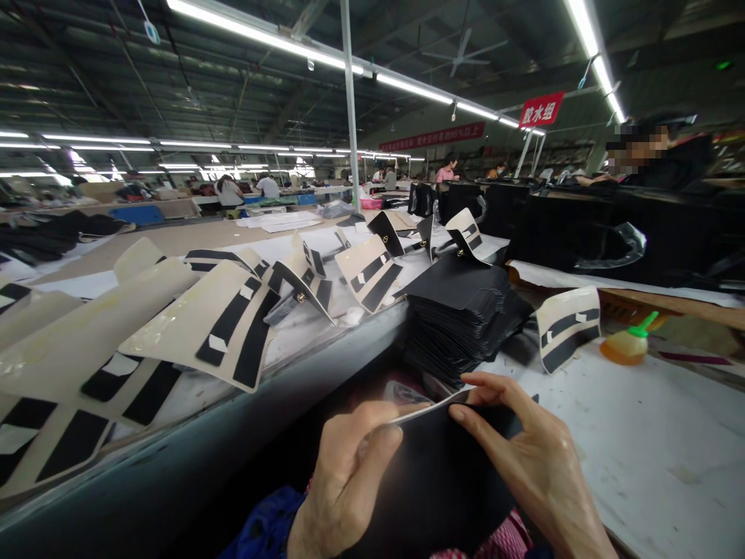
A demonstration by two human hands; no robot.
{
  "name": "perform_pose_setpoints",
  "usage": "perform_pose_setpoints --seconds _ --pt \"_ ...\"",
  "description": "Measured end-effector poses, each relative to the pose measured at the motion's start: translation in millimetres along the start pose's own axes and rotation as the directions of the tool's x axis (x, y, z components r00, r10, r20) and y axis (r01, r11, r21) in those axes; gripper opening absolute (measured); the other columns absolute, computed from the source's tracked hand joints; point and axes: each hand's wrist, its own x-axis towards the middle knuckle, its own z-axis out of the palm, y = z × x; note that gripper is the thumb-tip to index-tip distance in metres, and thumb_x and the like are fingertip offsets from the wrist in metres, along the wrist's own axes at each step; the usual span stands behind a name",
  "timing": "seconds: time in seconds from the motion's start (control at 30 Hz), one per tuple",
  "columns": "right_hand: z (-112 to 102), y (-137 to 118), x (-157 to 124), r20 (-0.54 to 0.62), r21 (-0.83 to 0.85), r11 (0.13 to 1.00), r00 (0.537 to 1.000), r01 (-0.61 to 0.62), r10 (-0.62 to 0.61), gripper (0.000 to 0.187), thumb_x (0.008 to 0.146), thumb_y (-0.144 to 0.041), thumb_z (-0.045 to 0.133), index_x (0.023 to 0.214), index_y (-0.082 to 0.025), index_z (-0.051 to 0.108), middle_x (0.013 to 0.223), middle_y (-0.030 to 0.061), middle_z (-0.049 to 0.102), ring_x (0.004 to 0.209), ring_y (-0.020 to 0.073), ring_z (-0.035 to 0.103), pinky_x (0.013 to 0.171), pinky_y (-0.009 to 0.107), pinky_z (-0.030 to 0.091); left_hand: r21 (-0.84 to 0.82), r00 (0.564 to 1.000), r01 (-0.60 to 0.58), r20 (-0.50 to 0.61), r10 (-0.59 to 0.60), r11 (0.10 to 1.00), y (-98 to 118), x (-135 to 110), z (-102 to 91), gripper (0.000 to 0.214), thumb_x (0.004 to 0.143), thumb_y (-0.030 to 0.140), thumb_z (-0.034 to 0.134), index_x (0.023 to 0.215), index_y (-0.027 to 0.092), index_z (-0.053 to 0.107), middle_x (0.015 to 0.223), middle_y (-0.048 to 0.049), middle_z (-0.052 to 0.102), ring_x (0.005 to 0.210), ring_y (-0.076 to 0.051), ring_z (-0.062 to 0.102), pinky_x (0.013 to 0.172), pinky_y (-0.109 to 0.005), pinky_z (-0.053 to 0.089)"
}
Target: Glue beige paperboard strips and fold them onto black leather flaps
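A black leather-like panel (442,473) with a pale upper edge is held up close to me. My left hand (355,466) pinches its left end between thumb and fingers. Farther along the same edge, the thumb and fingers of my right hand (524,442) press on it from both sides. The panel's far face is mostly hidden. Just beyond my hands rises a stack of black panels (466,310). To its right, a cream panel with black strips (567,330) stands bent on the white table (657,435), beside a green-tipped bottle of amber liquid (625,345).
Several cream panels with black strips (198,326) lie overlapping along the left bench, whose grey edge (233,435) runs diagonally before me. Large black bags (582,233) stand at the back right. Behind them is a person in dark clothing (669,167). A metal post (350,109) rises mid-scene.
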Motion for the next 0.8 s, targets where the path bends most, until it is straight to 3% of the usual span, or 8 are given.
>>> perform_pose_setpoints --seconds 0.1,0.2,0.37,0.43,0.5,0.6,0.7,0.8 --pt "-4 3 2 0.022 0.025 0.999 0.999 -0.043 0.043 0.014 0.086 -0.038 0.072 0.098 -0.031 0.071 0.075 -0.0087 0.069 0.066 0.0118 0.067 0.064 0.021 0.051 -0.059 0.996 -0.086 -0.018 0.085 0.995 0 -2 0.7 0.019 0.099 0.028 0.056 0.11 0.027 0.072 0.092 0.0004 0.079 0.075 -0.013 0.069 0.071 -0.019 0.052" --pt "-7 1 2 0.058 0.041 0.998 0.997 -0.052 0.049 0.011 0.086 -0.036 0.072 0.097 -0.033 0.073 0.077 -0.0084 0.069 0.068 0.0124 0.067 0.065 0.022 0.05 -0.153 0.992 -0.124 -0.046 0.118 0.98 3 -4 2.6 0.025 0.1 0.023 0.055 0.119 0.029 0.07 0.109 -0.0001 0.08 0.093 -0.015 0.073 0.086 -0.021 0.052" --pt "-2 1 1 0.168 0.037 0.999 0.986 0.01 -0.016 0.013 0.093 -0.033 0.062 0.097 -0.034 0.074 0.079 -0.0059 0.067 0.072 0.0138 0.066 0.067 0.025 0.05 -0.267 0.951 -0.286 0.038 0.307 0.92 5 1 2.9 0.032 0.1 0.017 0.054 0.129 0.027 0.064 0.115 -0.0031 0.079 0.094 -0.016 0.074 0.087 -0.024 0.053" --pt "1 6 2 0.153 -0.029 1.0 0.988 -0.002 0.007 0.015 0.094 -0.039 0.062 0.103 -0.034 0.073 0.08 -0.0048 0.068 0.073 0.0159 0.066 0.069 0.029 0.05 -0.203 0.974 -0.219 0.017 0.227 0.954 3 3 3.4 0.027 0.099 0.019 0.056 0.122 0.028 0.068 0.107 -0.0009 0.08 0.087 -0.015 0.073 0.082 -0.023 0.053" --pt "2 14 2 0.094 -0.105 0.994 0.995 -0.036 0.046 0.027 0.092 -0.051 0.064 0.109 -0.032 0.072 0.081 -0.0032 0.07 0.074 0.0188 0.066 0.071 0.032 0.05 -0.16 0.999 -0.02 -0.049 0.012 0.987 1 5 3.2 0.017 0.098 0.025 0.057 0.102 0.025 0.073 0.087 0.0013 0.078 0.069 -0.013 0.068 0.066 -0.021 0.049" --pt "-8 28 1 -0.036 -0.186 0.979 0.996 -0.087 0.082 0.05 0.085 -0.072 0.061 0.108 -0.029 0.072 0.081 0.0004 0.071 0.079 0.0242 0.066 0.074 0.038 0.051 -0.225 0.972 0.215 -0.05 -0.232 0.95 -3 10 -2.0 0.029 0.099 0.038 0.054 0.082 0.021 0.07 0.063 0.0029 0.063 0.053 -0.012 0.051 0.05 -0.023 0.038" --pt "-27 46 -7 -0.192 -0.165 0.966 0.967 -0.201 0.169 0.063 0.074 -0.08 0.067 0.108 -0.027 0.072 0.083 0.0024 0.072 0.086 0.0284 0.065 0.083 0.043 0.049 -0.267 0.956 0.243 -0.095 -0.276 0.933 -6 16 -12.8 0.029 0.097 0.042 0.057 0.082 0.02 0.069 0.062 0.0033 0.057 0.056 -0.013 0.049 0.054 -0.024 0.038" --pt "-42 64 -17 -0.249 0.003 0.909 0.88 -0.416 0.404 0.062 0.067 -0.073 0.077 0.107 -0.026 0.072 0.089 0.0026 0.073 0.091 0.0293 0.066 0.086 0.042 0.048 -0.282 0.945 0.205 -0.192 -0.264 0.937 -8 18 -23.4 0.026 0.095 0.041 0.059 0.081 0.021 0.069 0.062 0.0035 0.053 0.059 -0.014 0.049 0.056 -0.025 0.038"
